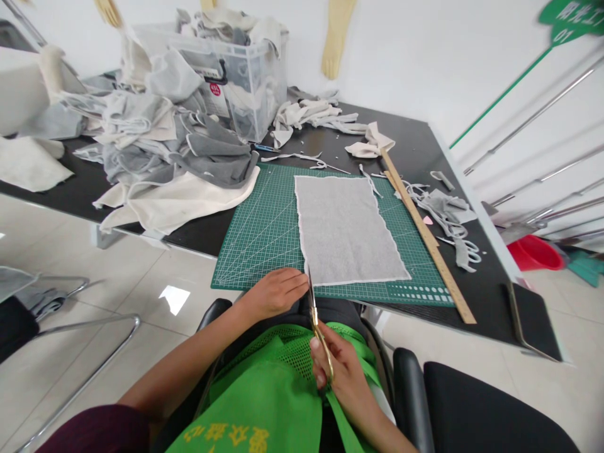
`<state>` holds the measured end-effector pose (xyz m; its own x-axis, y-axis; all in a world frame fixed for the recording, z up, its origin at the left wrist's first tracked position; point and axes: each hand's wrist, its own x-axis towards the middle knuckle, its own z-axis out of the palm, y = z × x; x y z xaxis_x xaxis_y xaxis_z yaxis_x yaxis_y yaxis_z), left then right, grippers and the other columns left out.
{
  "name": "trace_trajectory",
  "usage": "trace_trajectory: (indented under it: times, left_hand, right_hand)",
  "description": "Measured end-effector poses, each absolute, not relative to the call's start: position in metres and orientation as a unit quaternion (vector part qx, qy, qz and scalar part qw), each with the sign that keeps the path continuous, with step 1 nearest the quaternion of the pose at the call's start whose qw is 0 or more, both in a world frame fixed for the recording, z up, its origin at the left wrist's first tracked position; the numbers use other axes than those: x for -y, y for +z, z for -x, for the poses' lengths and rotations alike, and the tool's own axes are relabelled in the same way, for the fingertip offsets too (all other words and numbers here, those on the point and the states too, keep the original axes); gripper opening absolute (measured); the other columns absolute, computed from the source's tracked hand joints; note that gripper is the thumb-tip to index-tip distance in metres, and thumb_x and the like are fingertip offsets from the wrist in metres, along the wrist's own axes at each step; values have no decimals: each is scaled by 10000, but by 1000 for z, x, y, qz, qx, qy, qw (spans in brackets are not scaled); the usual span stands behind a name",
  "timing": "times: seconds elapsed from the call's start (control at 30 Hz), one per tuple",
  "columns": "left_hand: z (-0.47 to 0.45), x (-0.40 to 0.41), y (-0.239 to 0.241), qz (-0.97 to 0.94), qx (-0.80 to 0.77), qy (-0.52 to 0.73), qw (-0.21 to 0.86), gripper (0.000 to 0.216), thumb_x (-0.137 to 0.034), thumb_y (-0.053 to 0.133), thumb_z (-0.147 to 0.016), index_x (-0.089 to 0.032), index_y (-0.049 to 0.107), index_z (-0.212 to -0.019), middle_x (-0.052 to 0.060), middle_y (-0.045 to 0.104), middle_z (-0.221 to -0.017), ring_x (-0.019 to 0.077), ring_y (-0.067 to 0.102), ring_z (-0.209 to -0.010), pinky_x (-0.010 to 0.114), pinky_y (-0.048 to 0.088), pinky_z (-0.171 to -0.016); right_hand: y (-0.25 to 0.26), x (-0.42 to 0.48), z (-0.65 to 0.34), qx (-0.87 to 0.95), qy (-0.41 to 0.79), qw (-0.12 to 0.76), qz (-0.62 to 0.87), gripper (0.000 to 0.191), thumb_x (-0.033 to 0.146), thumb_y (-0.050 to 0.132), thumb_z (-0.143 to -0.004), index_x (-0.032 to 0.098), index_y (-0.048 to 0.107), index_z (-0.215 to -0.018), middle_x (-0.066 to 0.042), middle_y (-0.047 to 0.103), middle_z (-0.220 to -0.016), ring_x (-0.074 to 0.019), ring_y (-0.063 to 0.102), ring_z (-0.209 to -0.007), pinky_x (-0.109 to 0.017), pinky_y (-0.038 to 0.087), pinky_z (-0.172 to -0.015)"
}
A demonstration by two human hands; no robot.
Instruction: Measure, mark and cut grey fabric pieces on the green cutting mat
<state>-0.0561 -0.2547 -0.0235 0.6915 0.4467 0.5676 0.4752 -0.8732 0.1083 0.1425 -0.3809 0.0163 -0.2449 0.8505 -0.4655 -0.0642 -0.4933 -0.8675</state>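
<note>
A grey rectangle of cloth point(346, 228) lies flat on a green cutting mat point(264, 233). My right hand point(342, 371) holds gold-handled scissors point(315, 318), their blades at the cloth's near left corner. My left hand point(276, 290) rests palm down on the mat's near edge, its fingertips beside that corner and next to the blades.
A long wooden ruler point(427, 236) lies along the mat's right side, with grey trimmings point(446, 217) beyond it. A heap of grey and cream cloth point(163, 148) and a clear plastic bin point(245, 78) fill the back left. A dark phone point(535, 321) sits near the table's right corner.
</note>
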Motion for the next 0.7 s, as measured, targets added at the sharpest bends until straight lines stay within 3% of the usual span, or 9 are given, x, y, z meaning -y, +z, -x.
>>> trace_trajectory:
  times: [0.33, 0.53, 0.7]
  left_hand:
    - [55, 255, -21, 917, 243, -317, 19, 208, -94, 548, -941, -115, 657, -1117, 109, 724, -1117, 213, 653, -1057, 354, 578, -911]
    - [53, 254, -22, 916, 248, -315, 19, 228, -79, 537, -922, -119, 669, -1104, 99, 724, -1103, 206, 645, -1034, 356, 573, -922]
    - [49, 254, -19, 914, 269, -305, 1, 230, -78, 510, -916, -130, 671, -1072, 100, 715, -1073, 197, 640, -993, 345, 571, -912]
  right_hand:
    - [13, 381, -146, 401, 689, 333, 504, 600, 550, 602, -949, 169, 546, -1410, 89, 348, -588, -71, 354, -463, -202, 298, -448]
    - [11, 381, -145, 351, 697, 355, 515, 687, 602, 672, -874, 159, 564, -1388, 95, 372, -555, -68, 353, -438, -201, 302, -431]
    - [12, 379, -145, 323, 708, 368, 508, 651, 594, 713, -843, 188, 594, -1338, 93, 369, -583, -59, 346, -443, -194, 280, -432]
